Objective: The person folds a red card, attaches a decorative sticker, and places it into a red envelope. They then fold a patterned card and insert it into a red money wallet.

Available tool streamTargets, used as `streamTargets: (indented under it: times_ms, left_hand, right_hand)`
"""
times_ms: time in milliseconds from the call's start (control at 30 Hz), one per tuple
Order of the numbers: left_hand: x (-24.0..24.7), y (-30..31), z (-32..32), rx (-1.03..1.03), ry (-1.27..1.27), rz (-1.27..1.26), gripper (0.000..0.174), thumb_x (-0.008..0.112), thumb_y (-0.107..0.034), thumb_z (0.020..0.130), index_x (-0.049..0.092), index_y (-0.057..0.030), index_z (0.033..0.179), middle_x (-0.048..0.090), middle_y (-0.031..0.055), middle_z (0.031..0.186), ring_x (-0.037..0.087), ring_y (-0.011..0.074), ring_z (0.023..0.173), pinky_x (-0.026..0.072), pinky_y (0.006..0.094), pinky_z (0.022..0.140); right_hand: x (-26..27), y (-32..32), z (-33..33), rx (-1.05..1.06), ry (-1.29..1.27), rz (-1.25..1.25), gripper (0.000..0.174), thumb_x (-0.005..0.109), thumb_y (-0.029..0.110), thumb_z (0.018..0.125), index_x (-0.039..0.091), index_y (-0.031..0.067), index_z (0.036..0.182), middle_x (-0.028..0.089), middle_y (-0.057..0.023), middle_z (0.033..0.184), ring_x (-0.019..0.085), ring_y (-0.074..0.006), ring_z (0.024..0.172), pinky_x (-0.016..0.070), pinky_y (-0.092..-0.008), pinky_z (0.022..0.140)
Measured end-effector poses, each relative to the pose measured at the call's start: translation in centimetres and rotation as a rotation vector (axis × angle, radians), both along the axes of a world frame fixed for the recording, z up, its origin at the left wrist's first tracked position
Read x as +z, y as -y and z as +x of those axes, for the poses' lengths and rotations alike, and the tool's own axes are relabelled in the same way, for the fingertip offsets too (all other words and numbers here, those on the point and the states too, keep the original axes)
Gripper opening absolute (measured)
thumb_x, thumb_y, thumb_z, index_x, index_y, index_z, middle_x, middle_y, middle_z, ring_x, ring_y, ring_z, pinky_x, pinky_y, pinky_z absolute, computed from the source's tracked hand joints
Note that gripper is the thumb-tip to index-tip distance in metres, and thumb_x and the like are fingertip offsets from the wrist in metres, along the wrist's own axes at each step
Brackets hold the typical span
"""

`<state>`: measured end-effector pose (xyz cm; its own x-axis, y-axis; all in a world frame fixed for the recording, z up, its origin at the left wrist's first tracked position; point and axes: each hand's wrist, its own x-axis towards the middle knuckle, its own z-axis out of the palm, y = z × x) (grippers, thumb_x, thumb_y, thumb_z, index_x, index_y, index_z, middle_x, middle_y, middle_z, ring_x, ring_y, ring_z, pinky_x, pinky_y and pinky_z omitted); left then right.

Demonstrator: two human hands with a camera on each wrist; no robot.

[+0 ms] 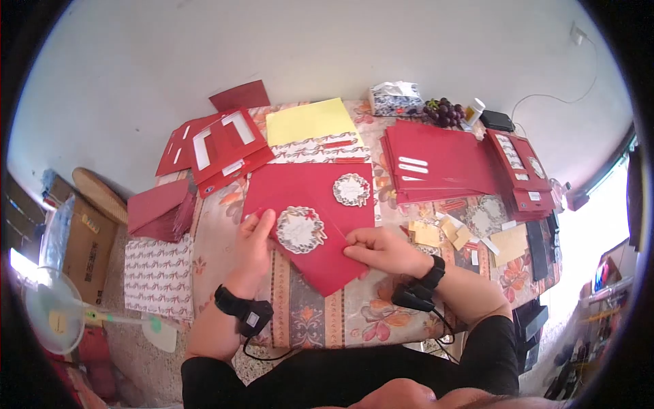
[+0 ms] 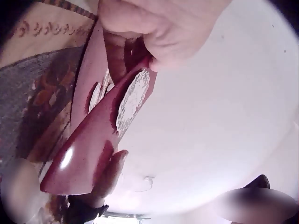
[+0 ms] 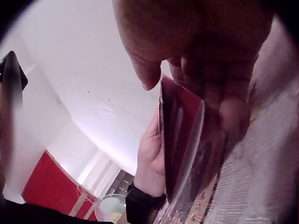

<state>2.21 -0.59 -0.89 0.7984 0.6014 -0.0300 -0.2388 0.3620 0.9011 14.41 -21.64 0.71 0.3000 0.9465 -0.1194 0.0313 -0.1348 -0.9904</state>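
Both hands hold up a red card sheet (image 1: 325, 262) with a round printed wreath cutout (image 1: 300, 230) on it, tilted above the table's near side. My left hand (image 1: 255, 238) pinches its left corner, the thumb on the front face. At the right edge, my right hand (image 1: 385, 251) grips the sheet; in the right wrist view the red card (image 3: 180, 135) stands between thumb and fingers. In the left wrist view the sheet (image 2: 84, 158) bows slightly. Behind it, a larger red sheet (image 1: 293, 178) lies flat with a smaller wreath cutout (image 1: 351, 189).
Red card stacks (image 1: 443, 153) lie at the right, with red window cards (image 1: 228, 146) at the back left. Yellow paper (image 1: 306, 120), a tissue box (image 1: 395, 99), grapes (image 1: 444, 112) and a white bottle (image 1: 474, 110) stand along the back. Small tan pieces (image 1: 426, 234) lie near the right hand.
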Motion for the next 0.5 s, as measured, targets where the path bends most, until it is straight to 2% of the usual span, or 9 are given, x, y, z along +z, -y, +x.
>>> streamTargets:
  times_ms: [33, 133, 267, 333, 367, 433, 467, 500]
  left_hand:
    - [-0.5, -0.3, 0.2, 0.033, 0.010, 0.044, 0.019, 0.050, -0.018, 0.091, 0.058, -0.0014, 0.096, 0.063, 0.0058, 0.086, 0.062, 0.0132, 0.075, 0.0526, 0.0265, 0.059]
    - [0.3, 0.0, -0.3, -0.023, 0.010, 0.119, 0.021, 0.049, -0.019, 0.092, 0.057, -0.0010, 0.097, 0.063, 0.0067, 0.087, 0.062, 0.0149, 0.073, 0.0528, 0.0275, 0.057]
    - [0.1, 0.1, 0.0, -0.035, 0.003, 0.055, 0.023, 0.049, -0.022, 0.092, 0.056, -0.0015, 0.099, 0.063, 0.0061, 0.085, 0.062, 0.0150, 0.068, 0.0517, 0.0266, 0.054]
    - [0.0, 0.0, 0.1, -0.081, 0.032, 0.095, 0.027, 0.048, -0.024, 0.093, 0.055, 0.0000, 0.102, 0.062, 0.0075, 0.090, 0.061, 0.0139, 0.078, 0.0518, 0.0271, 0.061]
    - [0.0, -0.2, 0.1, -0.084, 0.034, 0.091, 0.027, 0.048, -0.024, 0.093, 0.055, 0.0000, 0.102, 0.062, 0.0075, 0.090, 0.061, 0.0139, 0.078, 0.0518, 0.0271, 0.061]
    - [0.1, -0.6, 0.0, -0.068, 0.005, 0.327, 0.030, 0.053, -0.023, 0.089, 0.054, 0.0002, 0.108, 0.059, 0.0110, 0.101, 0.058, 0.0178, 0.092, 0.0500, 0.0314, 0.075]
    - [0.1, -0.9, 0.0, -0.067, 0.008, 0.325, 0.030, 0.053, -0.023, 0.089, 0.054, 0.0002, 0.108, 0.059, 0.0110, 0.101, 0.058, 0.0178, 0.092, 0.0500, 0.0314, 0.075]
    - [0.1, -1.1, 0.0, -0.056, -0.059, 0.799, 0.034, 0.057, -0.023, 0.086, 0.053, -0.0007, 0.112, 0.057, 0.0120, 0.105, 0.055, 0.0207, 0.096, 0.0471, 0.0340, 0.081]
  right_hand:
    - [0.2, -0.1, -0.3, -0.036, -0.014, -0.005, 0.018, 0.050, 0.016, 0.091, 0.050, -0.0001, 0.083, 0.053, -0.0002, 0.064, 0.058, -0.0083, 0.052, 0.0428, -0.0203, 0.044]
    - [-0.4, 0.0, 0.4, 0.001, 0.062, 0.009, 0.018, 0.050, 0.015, 0.091, 0.050, -0.0009, 0.082, 0.052, -0.0002, 0.060, 0.058, -0.0083, 0.051, 0.0431, -0.0205, 0.043]
    - [0.6, 0.3, 0.5, -0.041, 0.058, -0.006, 0.018, 0.050, 0.015, 0.091, 0.052, -0.0016, 0.083, 0.053, -0.0007, 0.060, 0.058, -0.0078, 0.050, 0.0433, -0.0212, 0.042]
    - [0.2, 0.3, 1.0, -0.080, 0.083, -0.027, 0.017, 0.050, 0.014, 0.091, 0.054, -0.0022, 0.087, 0.055, -0.0019, 0.061, 0.057, -0.0076, 0.050, 0.0437, -0.0214, 0.042]
    - [0.5, 0.5, 1.4, -0.084, 0.084, -0.030, 0.017, 0.050, 0.014, 0.091, 0.054, -0.0022, 0.087, 0.055, -0.0019, 0.061, 0.057, -0.0076, 0.050, 0.0437, -0.0214, 0.042]
    - [1.4, 0.8, 2.7, -0.230, 0.078, -0.036, 0.016, 0.051, 0.011, 0.090, 0.057, -0.0023, 0.095, 0.056, -0.0003, 0.065, 0.055, -0.0063, 0.051, 0.0450, -0.0206, 0.046]
    - [1.0, 0.9, 3.8, -0.230, 0.081, -0.038, 0.016, 0.051, 0.011, 0.090, 0.057, -0.0023, 0.095, 0.056, -0.0003, 0.065, 0.055, -0.0063, 0.051, 0.0450, -0.0206, 0.046]
    - [-0.1, 1.2, 5.4, -0.349, 0.297, 0.071, 0.019, 0.051, 0.011, 0.089, 0.056, -0.0023, 0.103, 0.057, -0.0005, 0.066, 0.054, -0.0058, 0.052, 0.0447, -0.0206, 0.046]
